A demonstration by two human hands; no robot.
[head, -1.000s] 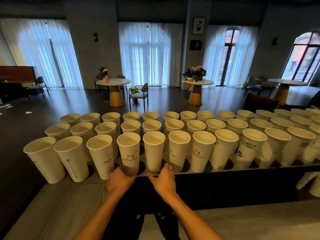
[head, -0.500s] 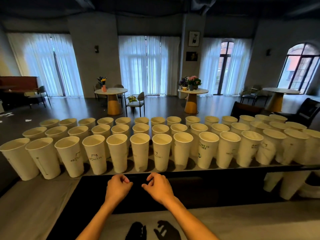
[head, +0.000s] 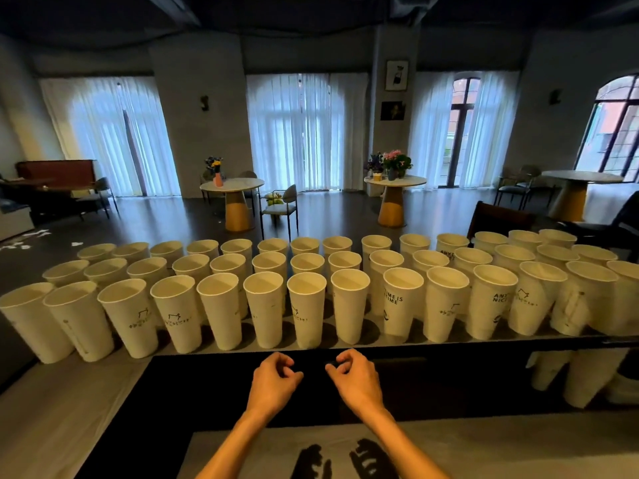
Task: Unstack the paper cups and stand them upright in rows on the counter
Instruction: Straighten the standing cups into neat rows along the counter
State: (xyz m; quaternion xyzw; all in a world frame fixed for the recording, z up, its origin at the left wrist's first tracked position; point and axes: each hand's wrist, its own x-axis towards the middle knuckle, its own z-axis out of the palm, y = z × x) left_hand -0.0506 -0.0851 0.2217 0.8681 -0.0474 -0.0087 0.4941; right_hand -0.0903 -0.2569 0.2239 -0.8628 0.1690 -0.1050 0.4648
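Hands have drawn back from the near row of paper cups (head: 306, 309) on the counter (head: 103, 382), left hand (head: 273, 383) and right hand (head: 356, 382) loosely curled, seemingly empty, so arranging looks finished.

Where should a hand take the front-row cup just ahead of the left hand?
Probably round the lower wall of the cup, coming from the near side. It stands upright and tapers toward the base, and neighbours crowd both sides and the back. The left hand is closest and holds nothing.

the counter (head: 345, 344) carries three rows of upright paper cups (head: 306, 311) — rims up.
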